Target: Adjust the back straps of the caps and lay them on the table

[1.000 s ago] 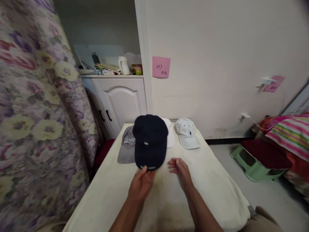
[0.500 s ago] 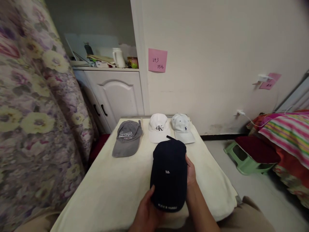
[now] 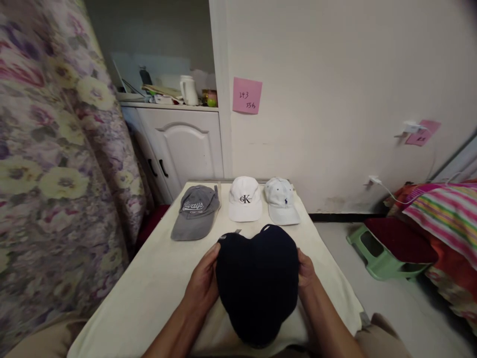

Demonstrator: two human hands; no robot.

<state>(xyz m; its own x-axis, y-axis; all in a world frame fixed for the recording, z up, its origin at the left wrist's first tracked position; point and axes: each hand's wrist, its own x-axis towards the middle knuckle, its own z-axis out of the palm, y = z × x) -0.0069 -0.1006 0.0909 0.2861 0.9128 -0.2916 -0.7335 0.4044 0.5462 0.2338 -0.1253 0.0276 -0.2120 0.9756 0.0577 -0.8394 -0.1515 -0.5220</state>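
A dark navy baseball cap [image 3: 257, 281] is held up above the near part of the table, its back strap end toward the wall. My left hand [image 3: 204, 278] grips its left edge, and my right hand [image 3: 305, 268] grips the right edge; the fingertips are hidden by the cap. Beyond it on the table rest a grey cap [image 3: 196, 213] with white lettering, a white cap [image 3: 245, 199] with black letters, and a pale blue cap [image 3: 281, 201] with a small dark emblem.
A cream cloth [image 3: 149, 283] covers the table. The floral curtain [image 3: 63, 189] hangs at left, and a white cabinet [image 3: 190, 149] stands behind. To the right are a green stool [image 3: 372, 253] with a dark red top and a striped cover [image 3: 443, 214].
My left hand has moved from the cap's brim up to its left side. The navy cap has spread wider at the back and tilted, so its front emblem and brim lettering no longer show.
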